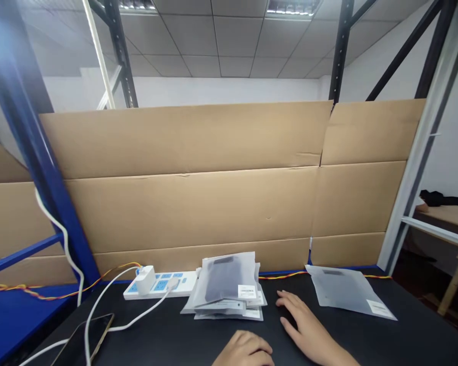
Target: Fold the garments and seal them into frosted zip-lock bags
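Note:
My right hand point(309, 325) lies flat on the black tabletop point(366, 340) with its fingers stretched out, holding nothing. Its fingertips point toward a stack of frosted plastic bags point(227, 287) with dark items inside and white labels. My left hand point(246, 349) rests at the bottom edge with the fingers curled under; nothing shows in it. Both hands sit just in front and to the right of the stack, not touching it. A single flat frosted bag point(347, 292) lies to the right of my right hand.
A white and blue power strip point(164, 283) with a white charger point(145, 278) sits left of the stack. A phone point(84, 339) lies at the lower left with a white cable. A tall cardboard wall point(213, 188) backs the table. Blue and grey rack posts stand at both sides.

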Motion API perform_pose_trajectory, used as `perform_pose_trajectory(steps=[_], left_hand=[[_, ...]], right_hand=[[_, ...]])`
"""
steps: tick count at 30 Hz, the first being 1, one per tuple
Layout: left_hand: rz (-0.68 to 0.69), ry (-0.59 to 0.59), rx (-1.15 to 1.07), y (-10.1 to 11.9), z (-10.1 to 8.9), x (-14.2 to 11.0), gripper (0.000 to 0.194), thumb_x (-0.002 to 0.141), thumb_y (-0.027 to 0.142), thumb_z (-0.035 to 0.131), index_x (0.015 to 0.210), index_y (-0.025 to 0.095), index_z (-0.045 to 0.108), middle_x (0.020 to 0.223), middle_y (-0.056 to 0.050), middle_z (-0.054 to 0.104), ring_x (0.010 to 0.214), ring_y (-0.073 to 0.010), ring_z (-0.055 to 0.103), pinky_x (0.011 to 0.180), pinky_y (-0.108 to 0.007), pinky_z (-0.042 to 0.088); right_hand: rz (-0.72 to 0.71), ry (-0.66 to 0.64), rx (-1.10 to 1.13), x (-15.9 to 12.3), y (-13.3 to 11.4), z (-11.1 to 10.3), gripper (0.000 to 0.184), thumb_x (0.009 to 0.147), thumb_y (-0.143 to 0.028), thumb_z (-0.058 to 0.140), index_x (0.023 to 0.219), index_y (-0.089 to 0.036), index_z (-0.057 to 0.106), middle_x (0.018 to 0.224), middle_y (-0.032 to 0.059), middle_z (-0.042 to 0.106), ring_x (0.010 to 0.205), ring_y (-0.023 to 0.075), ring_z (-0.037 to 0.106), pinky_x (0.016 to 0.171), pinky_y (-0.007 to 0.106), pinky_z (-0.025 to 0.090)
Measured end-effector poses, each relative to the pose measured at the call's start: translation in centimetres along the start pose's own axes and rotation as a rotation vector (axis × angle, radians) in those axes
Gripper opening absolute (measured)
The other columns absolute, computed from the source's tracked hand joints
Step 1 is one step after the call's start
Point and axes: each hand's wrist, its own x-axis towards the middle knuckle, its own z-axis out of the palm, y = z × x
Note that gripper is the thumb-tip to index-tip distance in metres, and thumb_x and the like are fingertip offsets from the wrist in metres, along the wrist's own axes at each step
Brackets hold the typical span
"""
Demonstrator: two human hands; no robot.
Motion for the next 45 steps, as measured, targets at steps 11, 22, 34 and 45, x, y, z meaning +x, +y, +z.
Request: perform_pose_trajectory(steps=[11, 22, 34, 45], left_hand=[[-0.068, -0.063, -0.134, 0.5, -1.1, -0.3, 0.022, 0.102, 0.039, 0.053, 0.119, 0.028, 0.061, 0.125, -0.002, 0.068, 0.117, -0.0180, 0.060, 0.103, -0.028, 0.041], [-0.163, -0.053, -0.227, 1.7, -2.0, -0.6, 0.032, 0.090, 0.016, 0.060, 0.119, 0.028, 0.062, 0.130, -0.002, 0.065, 0.120, -0.0215, 0.057, 0.106, -0.034, 0.042], [-0.184, -0.034, -0.297, 2.1, -1.7, -1.0, 0.034, 0.090, 0.022, 0.065, 0.123, 0.030, 0.062, 0.131, -0.002, 0.063, 0.124, -0.0217, 0.055, 0.108, -0.036, 0.040], [-0.411, 0.073, -0.253, 2.9, -2.3, -0.9, 0.020, 0.095, 0.026, 0.059, 0.115, 0.026, 0.064, 0.115, -0.004, 0.064, 0.107, -0.0237, 0.056, 0.097, -0.037, 0.043]], right_hand=[[-0.036, 0.020, -0.002, 0.4, -0.8, -0.8, 0.025, 0.093, -0.028, 0.047, 0.111, -0.025, 0.064, 0.137, 0.0075, 0.060, 0.132, 0.0237, 0.050, 0.110, 0.042, 0.041], [0.451, 0.616, -0.281, -3.0, 14.9, -12.5, 0.060, 0.084, -0.057, 0.042, 0.121, -0.013, 0.061, 0.135, 0.0268, 0.057, 0.131, 0.0461, 0.046, 0.107, 0.062, 0.032], [0.313, 0.105, -0.360, -1.4, 8.9, -8.4, 0.038, 0.088, -0.053, 0.050, 0.111, -0.030, 0.069, 0.116, 0.0107, 0.073, 0.109, 0.0346, 0.065, 0.091, 0.047, 0.048], [0.062, -0.287, 0.123, -1.1, -1.9, -4.4, 0.008, 0.079, -0.024, 0.062, 0.076, -0.022, 0.068, 0.071, -0.0023, 0.064, 0.067, 0.0164, 0.058, 0.062, 0.024, 0.041]])
